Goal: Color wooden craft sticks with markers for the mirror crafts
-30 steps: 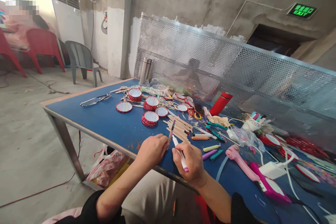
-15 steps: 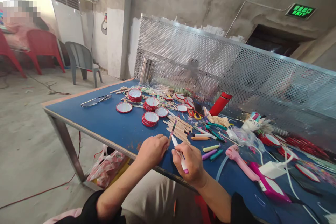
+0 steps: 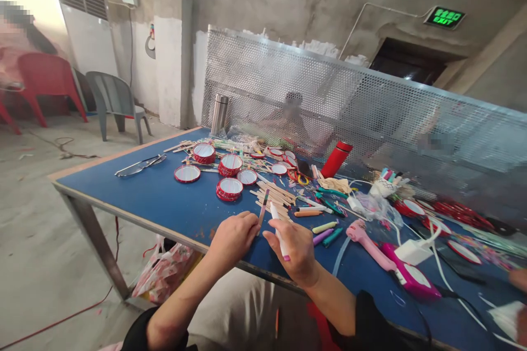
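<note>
My left hand (image 3: 234,235) is closed on a wooden stick (image 3: 264,205) that stands up from the fingers, its upper part coloured dark and purple. Just to the right, my right hand (image 3: 297,245) holds a white marker (image 3: 278,230) with a purple end, its tip pointing up and away. Both hands are at the front edge of the blue table (image 3: 164,203). Beyond them lies a spread of plain wooden sticks (image 3: 278,195). Stacks of round red-rimmed discs (image 3: 229,188) stand to the left of those sticks.
Right of my hands lie green, purple and teal pens (image 3: 322,237), a pink tool (image 3: 370,245) and white cables. A red bottle (image 3: 336,159) and a steel flask (image 3: 219,114) stand near the perforated metal screen (image 3: 263,82). Part of another person's hand (image 3: 519,278) shows at the right edge.
The whole view has shifted, so the table and screen sit further left. My right thumb has loosened from the marker. Another person's hand has come in at the right edge.
</note>
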Motion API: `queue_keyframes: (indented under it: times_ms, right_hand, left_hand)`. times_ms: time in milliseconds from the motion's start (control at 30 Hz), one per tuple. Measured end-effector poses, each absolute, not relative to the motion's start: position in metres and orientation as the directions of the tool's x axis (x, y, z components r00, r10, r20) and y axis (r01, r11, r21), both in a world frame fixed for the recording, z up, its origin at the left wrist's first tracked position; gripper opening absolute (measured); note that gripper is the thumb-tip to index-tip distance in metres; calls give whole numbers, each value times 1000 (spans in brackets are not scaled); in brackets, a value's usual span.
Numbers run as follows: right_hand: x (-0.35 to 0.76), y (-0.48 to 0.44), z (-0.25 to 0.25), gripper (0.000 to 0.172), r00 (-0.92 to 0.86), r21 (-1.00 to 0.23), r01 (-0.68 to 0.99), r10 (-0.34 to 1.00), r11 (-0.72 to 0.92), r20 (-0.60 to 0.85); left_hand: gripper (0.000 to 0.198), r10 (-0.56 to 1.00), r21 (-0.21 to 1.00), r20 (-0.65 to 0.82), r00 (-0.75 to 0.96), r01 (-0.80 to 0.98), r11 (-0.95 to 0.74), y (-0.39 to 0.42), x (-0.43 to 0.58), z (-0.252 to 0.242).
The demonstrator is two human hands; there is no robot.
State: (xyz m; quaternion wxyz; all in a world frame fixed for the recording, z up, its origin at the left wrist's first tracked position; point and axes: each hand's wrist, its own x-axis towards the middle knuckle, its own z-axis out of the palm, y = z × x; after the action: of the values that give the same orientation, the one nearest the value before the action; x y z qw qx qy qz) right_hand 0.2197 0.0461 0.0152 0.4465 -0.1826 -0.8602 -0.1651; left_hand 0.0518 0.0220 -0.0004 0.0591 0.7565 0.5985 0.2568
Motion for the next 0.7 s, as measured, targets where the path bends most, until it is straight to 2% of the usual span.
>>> queue_keyframes:
  times_ms: [167,367,533,700]
  right_hand:
    - [219,52,9,13,-529,101,495,207,863,823]
    - [223,56,11,21,-528,77,574,296,815,796]
    - [228,58,19,30,-507,-15,625,420,780,752]
    - [254,61,29,31,-380,-197,693,584,694,717]
  left_hand:
    - [22,931,463,345,119,841,-279,25,45,-2]
    - [19,959,562,273,76,796,-223,26,40,0]
    - [19,972,572,230,40,803,-169,24,40,4]
    - [14,981,679,190,31,718,-155,21,40,8]
